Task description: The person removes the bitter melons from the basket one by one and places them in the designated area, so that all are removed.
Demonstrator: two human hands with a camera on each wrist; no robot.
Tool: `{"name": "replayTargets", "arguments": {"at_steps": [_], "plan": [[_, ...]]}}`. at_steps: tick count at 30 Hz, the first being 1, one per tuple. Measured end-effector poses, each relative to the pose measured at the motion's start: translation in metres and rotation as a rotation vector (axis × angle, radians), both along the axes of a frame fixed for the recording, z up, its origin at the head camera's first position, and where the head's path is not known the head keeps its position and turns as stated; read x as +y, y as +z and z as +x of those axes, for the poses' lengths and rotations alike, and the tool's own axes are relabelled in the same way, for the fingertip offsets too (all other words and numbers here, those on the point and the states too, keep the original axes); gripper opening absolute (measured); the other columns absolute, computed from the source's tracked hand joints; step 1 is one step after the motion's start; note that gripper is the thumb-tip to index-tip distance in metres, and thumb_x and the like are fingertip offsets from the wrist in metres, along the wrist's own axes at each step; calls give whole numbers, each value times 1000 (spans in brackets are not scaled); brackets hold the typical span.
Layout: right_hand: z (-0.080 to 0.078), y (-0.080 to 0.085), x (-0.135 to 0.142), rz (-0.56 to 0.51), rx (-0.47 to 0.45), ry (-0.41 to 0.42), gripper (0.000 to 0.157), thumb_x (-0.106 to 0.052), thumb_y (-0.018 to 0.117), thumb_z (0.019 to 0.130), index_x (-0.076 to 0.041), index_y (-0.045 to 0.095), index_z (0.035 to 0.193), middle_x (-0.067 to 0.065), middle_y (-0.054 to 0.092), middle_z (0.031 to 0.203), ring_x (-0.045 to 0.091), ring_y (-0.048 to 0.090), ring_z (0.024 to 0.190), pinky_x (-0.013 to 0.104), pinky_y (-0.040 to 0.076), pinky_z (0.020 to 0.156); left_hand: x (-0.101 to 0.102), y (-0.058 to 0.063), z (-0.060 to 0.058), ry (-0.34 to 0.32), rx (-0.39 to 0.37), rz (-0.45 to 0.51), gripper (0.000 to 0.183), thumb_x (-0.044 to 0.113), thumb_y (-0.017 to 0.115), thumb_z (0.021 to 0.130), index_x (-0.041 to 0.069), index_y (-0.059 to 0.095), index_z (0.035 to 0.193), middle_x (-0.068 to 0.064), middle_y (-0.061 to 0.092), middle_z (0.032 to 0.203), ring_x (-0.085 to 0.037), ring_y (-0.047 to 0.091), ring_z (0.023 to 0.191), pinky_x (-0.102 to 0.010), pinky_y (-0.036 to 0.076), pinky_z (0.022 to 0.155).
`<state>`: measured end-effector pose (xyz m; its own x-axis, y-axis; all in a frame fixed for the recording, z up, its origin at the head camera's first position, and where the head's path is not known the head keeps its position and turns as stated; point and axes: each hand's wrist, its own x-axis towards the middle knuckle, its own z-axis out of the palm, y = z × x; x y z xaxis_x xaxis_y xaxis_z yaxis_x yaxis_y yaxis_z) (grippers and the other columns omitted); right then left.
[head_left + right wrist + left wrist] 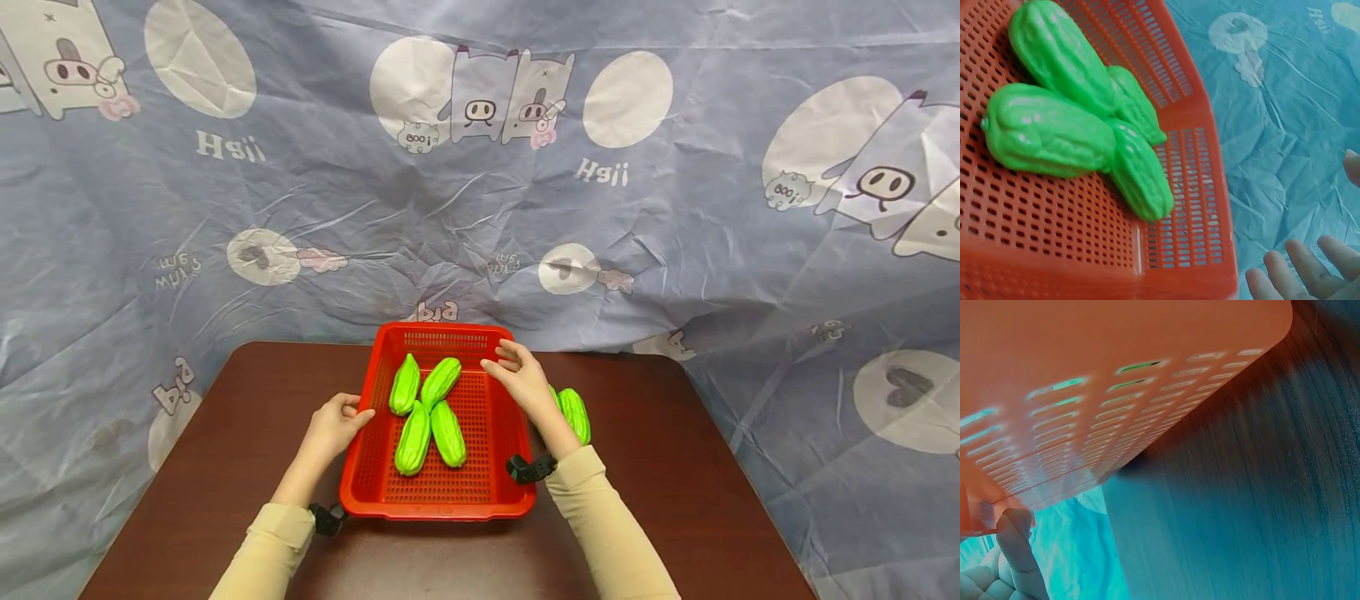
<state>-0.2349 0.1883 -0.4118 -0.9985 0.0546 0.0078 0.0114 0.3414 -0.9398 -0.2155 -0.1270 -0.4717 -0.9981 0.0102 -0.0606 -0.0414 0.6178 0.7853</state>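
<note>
A red plastic basket point(438, 509) with slotted walls stands on the table and has several bright green, ribbed gourds point(412, 442) lying on its floor. My left hand point(330, 429) grips the basket's left rim, the thumb over the edge. From the left wrist, the basket's outer wall point(1166, 331) fills the upper part and curled fingers point(1017, 544) meet the rim. Above the far right corner hovers my right hand point(525, 387), fingers spread and holding nothing. The right wrist view shows its fingers point(1304, 269) beyond the basket's edge. Two more gourds point(574, 415) lie outside, partly behind the right forearm.
The brown wooden table point(660, 500) extends on both sides of the basket. Behind it hangs a wrinkled blue-grey cloth point(420, 208) printed with cartoon pigs, which also runs down along the table's sides. A black band point(531, 469) circles the right wrist.
</note>
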Motion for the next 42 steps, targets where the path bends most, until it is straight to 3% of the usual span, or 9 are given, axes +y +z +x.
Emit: {"name": "replayTargets", "arguments": {"at_steps": [11,21,34,42], "plan": [[-2,-13,-21,36,-39,26,65,-35,74,88,-15,48,144,9,55,142,32,52,131,48,47,103,0,-1,-1,5,-4,-2,45,21,69,93,-8,57,124,-17,64,91,-23,63,76,-36,54,67],[-4,-27,-33,54,-51,46,64,-32,73,88,-10,48,143,14,55,141,36,52,130,48,48,101,1,0,-1,6,-5,-10,45,22,69,93,-8,57,125,-17,64,92,-23,63,76,-37,55,68],[-8,-47,-50,177,-96,113,73,-31,77,84,-2,45,144,19,52,142,41,53,126,49,50,96,2,2,0,12,-21,10,45,22,69,93,-8,57,125,-18,64,92,-21,63,73,-35,55,66],[-7,-56,-56,222,-140,156,77,-31,77,85,0,41,146,21,49,145,40,49,131,50,48,100,2,2,-1,16,-40,12,46,21,68,93,-7,56,127,-18,64,95,-22,64,74,-36,56,67]]}}
